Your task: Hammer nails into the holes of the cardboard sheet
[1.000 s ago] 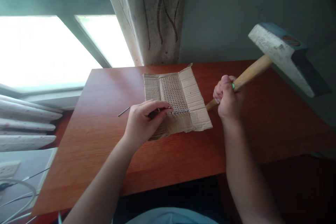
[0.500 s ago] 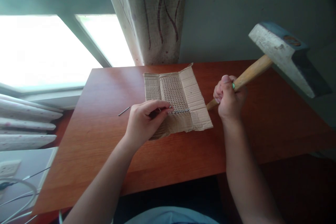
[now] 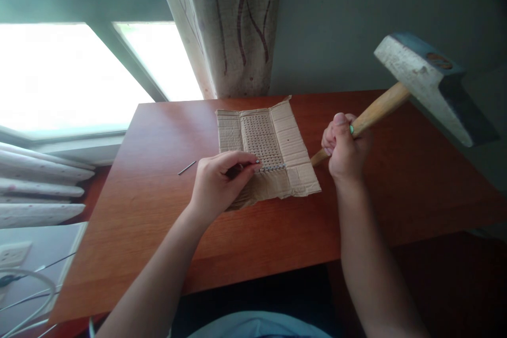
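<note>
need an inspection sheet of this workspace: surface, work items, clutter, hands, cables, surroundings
Surface: reddish-brown wooden table, window glare at far left
Work items: creased brown cardboard sheet, small holes gridded across its middle, on the table; metal-headed hammer with pale wooden handle
Clutter: slim grey metal rod, lying left of the cardboard sheet
Hands: left hand over the sheet, pinching a tiny metallic piece, mostly hidden; right hand closed round the hammer's handle
Cables: white looped cable and thin dark cable near white wall socket
Surroundings: grey-framed window, pale curtain with dark branching lines, grey wall
</note>
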